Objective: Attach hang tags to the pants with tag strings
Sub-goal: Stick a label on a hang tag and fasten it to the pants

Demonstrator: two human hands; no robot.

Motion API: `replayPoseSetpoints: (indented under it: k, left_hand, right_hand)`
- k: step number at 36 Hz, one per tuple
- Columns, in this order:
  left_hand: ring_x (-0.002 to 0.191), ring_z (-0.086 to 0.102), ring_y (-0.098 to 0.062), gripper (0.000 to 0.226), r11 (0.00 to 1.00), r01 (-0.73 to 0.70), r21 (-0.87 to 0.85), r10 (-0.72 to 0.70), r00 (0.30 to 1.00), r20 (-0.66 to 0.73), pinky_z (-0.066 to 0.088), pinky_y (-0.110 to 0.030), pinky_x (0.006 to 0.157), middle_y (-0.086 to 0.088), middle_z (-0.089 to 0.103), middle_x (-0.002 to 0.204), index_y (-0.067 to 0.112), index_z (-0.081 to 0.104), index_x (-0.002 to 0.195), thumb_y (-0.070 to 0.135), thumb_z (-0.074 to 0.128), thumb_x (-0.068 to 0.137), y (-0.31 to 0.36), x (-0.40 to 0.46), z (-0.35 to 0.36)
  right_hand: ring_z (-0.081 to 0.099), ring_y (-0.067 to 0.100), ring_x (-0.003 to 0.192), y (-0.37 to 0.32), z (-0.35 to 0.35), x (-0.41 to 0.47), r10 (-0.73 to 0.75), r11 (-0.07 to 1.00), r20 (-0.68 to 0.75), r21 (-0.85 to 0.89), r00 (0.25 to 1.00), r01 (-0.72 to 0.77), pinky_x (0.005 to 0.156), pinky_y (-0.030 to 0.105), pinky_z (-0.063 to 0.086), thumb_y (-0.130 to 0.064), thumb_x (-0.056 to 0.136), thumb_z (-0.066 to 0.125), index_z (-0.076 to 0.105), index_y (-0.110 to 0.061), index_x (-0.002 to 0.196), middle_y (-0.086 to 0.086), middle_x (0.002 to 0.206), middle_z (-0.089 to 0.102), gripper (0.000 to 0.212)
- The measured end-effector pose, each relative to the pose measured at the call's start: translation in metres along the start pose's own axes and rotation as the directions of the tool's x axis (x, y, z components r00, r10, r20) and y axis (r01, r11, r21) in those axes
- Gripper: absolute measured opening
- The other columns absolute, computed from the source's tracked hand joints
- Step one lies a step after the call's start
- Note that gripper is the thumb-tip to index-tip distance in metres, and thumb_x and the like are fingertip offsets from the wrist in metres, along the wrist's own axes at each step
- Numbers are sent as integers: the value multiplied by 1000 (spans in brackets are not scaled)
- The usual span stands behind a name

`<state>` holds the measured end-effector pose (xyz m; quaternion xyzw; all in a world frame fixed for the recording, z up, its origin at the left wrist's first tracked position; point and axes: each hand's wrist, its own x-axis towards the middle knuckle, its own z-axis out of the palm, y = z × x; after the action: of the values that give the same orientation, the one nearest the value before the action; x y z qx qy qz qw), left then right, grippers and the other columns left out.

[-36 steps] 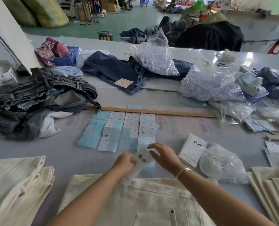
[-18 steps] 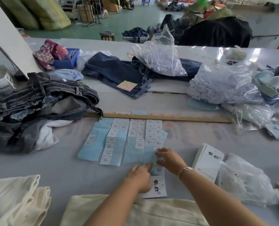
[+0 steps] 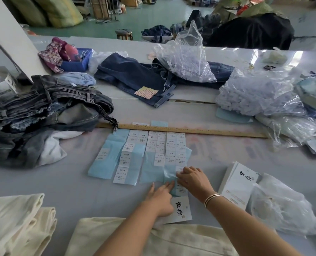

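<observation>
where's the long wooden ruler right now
In the head view the wooden ruler lies across the middle of the table, just beyond the blue sticker sheets, its left end under the grey jeans pile.

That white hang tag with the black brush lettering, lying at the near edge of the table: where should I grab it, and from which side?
Pinch the hang tag at its right edge, coming from the right. It lies flat; its near end seems to overlap the cream pants, and the left hand covers its left edge. Its far edge lies close to the blue sticker sheets, where the right hand works, so the right edge probably gives the freest hold.
</observation>
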<state>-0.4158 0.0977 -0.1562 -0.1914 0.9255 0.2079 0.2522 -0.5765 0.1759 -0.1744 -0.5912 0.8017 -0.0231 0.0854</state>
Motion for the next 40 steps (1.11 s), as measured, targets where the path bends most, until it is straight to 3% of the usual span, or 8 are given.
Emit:
replayPoseSetpoints:
  k: [6,11,14,17,23,27,33,40]
  left_hand:
    - [148,-4,-11,52,1000,-2,3,2,1000,7,-13,-52,117,3,-3,162,4,45,140,15,42,90,0,-2,-2]
    - [148,-5,-8,58,999,23,-41,-23,1000,6,-15,-51,117,5,-5,162,9,36,146,13,38,88,0,-7,-4]
    - [148,-5,-6,76,988,78,-131,-77,997,16,-16,-45,117,3,-2,162,16,1,154,11,37,88,2,-9,-6]
    - [148,-4,-10,78,968,88,-236,-88,996,11,-11,-40,117,0,-2,162,18,-8,154,9,37,90,4,-15,-11]
    - [149,7,-20,41,846,-48,-531,-71,977,-201,16,-38,119,-9,-4,160,-11,50,126,15,56,94,-8,-37,-17]
    - [119,57,-22,29,549,-150,-822,-234,917,-324,49,-32,94,-10,58,133,8,60,124,10,57,95,-9,-66,-19]
    - [74,67,-20,24,-199,-164,-966,-353,932,-85,51,-28,62,-4,75,85,15,64,104,11,41,101,23,-113,-14]
    - [64,71,-21,29,-479,-182,-859,-266,962,-56,55,-30,53,-14,75,89,9,63,108,14,35,102,54,-148,-5]
  right_hand:
    - [48,17,110,-2,-7,9,210,929,51,301,976,-216,89,29,26,-39,92,56,71,-30,109,-8,116,59,25]
    - [60,23,98,3,-23,21,488,658,84,618,869,-430,89,36,40,-29,93,58,74,-13,95,5,102,69,23]
    - [59,24,77,14,-46,18,650,330,38,885,759,-328,67,32,44,-20,94,57,70,-7,94,12,87,67,19]
    - [55,12,56,21,-74,6,748,1,103,988,655,-156,51,21,37,-21,95,54,64,-13,94,7,79,62,13]
    - [71,14,65,2,-103,-52,751,-265,127,957,648,119,56,18,54,-20,97,53,63,-9,88,6,73,67,18]
    - [72,12,78,-40,-97,-96,736,-113,-16,983,676,147,71,18,56,-11,95,54,67,1,97,4,79,75,18]
    - [61,-4,101,-109,-74,-146,397,699,-577,694,714,173,90,8,44,-6,89,61,72,-6,102,-1,107,67,17]
    - [66,9,99,-146,-77,-169,140,873,-625,445,768,202,85,20,52,-39,98,42,75,-6,99,6,112,68,46]
